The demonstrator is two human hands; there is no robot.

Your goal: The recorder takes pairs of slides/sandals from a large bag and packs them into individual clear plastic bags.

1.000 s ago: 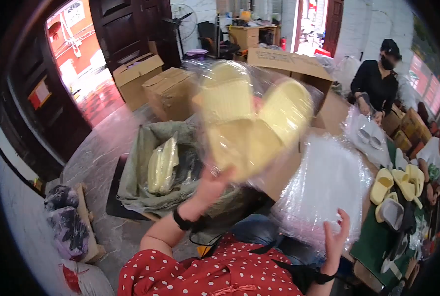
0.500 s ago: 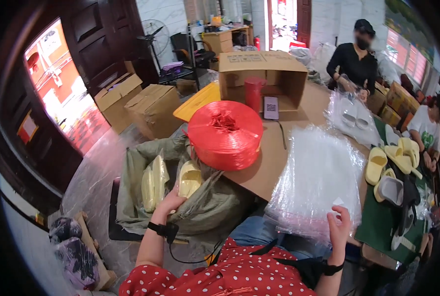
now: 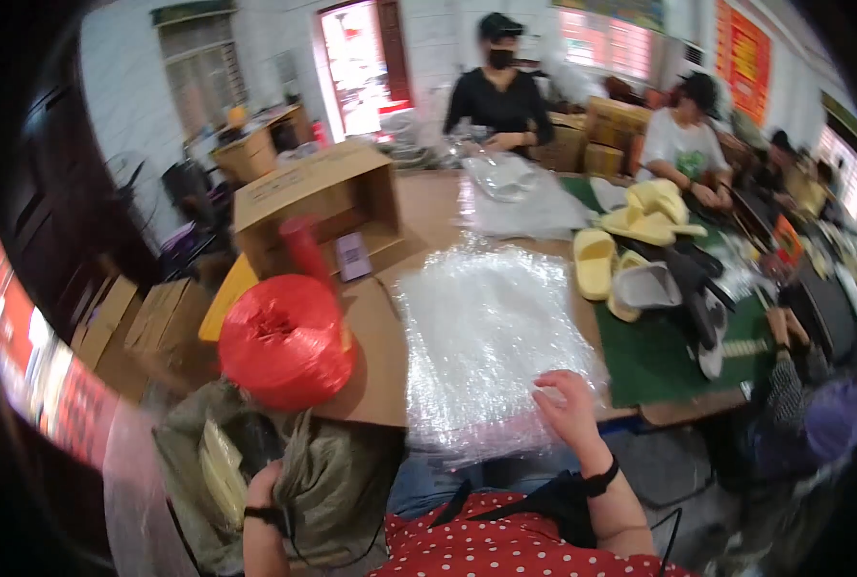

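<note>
My left hand (image 3: 263, 484) reaches into the green woven sack (image 3: 337, 481), with its fingers hidden behind the sack's fold. Beside it in the sack lies a yellow slipper pack in clear wrap (image 3: 220, 471). Over the near right part of a stack of clear plastic bags (image 3: 491, 337) hovers my right hand (image 3: 570, 409), its fingers loosely bent and apart, holding nothing. The bags lie flat on the brown cardboard tabletop (image 3: 375, 361).
Left of the bags stands a big roll of red plastic twine (image 3: 284, 341), and behind it an open carton (image 3: 313, 197). Yellow slippers (image 3: 596, 264) rest on a green mat (image 3: 640, 361) to the right. A co-worker in black (image 3: 497, 106) handles clear bags across the table.
My view has swung to the right. My left hand has sunk deeper into the sack, and the slipper beside it no longer shows. My right hand has come over the plastic bags.
</note>
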